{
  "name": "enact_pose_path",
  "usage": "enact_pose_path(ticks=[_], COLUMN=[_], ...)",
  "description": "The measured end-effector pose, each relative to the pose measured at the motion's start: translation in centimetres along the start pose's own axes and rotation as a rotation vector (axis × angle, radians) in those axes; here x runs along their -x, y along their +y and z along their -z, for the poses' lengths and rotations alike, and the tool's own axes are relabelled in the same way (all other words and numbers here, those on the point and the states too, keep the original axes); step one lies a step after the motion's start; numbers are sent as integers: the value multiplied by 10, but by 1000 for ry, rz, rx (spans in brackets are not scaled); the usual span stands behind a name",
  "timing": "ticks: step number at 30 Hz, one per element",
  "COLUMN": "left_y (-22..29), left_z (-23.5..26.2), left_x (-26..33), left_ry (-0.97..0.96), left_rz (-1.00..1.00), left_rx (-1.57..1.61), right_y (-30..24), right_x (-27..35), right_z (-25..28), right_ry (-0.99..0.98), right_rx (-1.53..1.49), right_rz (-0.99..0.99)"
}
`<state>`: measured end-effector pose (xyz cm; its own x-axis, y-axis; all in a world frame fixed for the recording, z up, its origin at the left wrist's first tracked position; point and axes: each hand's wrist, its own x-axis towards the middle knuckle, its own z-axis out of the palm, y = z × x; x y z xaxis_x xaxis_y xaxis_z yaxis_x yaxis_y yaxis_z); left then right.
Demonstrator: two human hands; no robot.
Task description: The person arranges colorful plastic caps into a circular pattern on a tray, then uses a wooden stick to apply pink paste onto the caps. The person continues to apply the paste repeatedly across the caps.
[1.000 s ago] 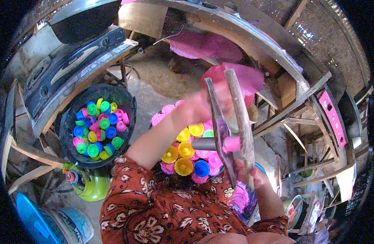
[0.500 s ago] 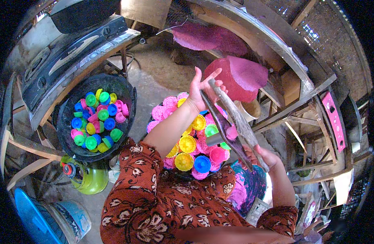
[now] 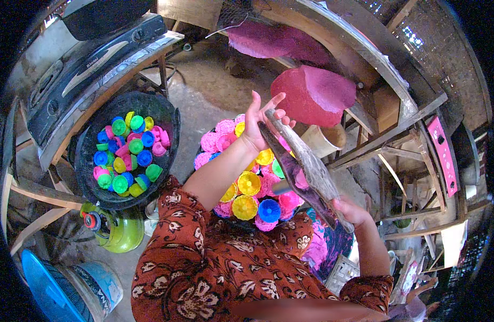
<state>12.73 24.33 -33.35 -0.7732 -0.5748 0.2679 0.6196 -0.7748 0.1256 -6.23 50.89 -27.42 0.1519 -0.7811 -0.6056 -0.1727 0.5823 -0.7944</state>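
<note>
Left hand (image 3: 263, 121) spread wide, touching far end of wooden tongs (image 3: 306, 169); right hand (image 3: 351, 210) grips near end, above coloured cups (image 3: 252, 190).

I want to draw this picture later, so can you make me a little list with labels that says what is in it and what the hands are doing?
Left hand: open, fingers spread, touching the top of the wooden tool
Right hand: gripping the tool's lower end
Tool: two long wooden pieces, tilted
Under hands: basket of pink, yellow, blue cups
Left side: black tub of mixed coloured cups
Lower left: green gas bottle, blue lid
Above: pink round sheet
</note>
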Motion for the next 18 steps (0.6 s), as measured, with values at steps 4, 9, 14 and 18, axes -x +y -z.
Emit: enact_pose_path(ticks=[4, 9, 14, 18], left_y=[15, 22, 13, 6], left_z=[-8, -22, -28, -52], left_x=[3, -7, -24, -33], left_ry=[-16, -24, -177, -272], left_rz=[-11, -11, 59, 85], left_rx=[-28, -83, 0, 58], right_y=[-9, -20, -17, -20], right_x=[-9, -9, 7, 28], right_z=[-17, -23, -18, -14], right_ry=[80, 119, 183, 170], right_rx=[85, 41, 57, 80], right_rz=[75, 65, 103, 171])
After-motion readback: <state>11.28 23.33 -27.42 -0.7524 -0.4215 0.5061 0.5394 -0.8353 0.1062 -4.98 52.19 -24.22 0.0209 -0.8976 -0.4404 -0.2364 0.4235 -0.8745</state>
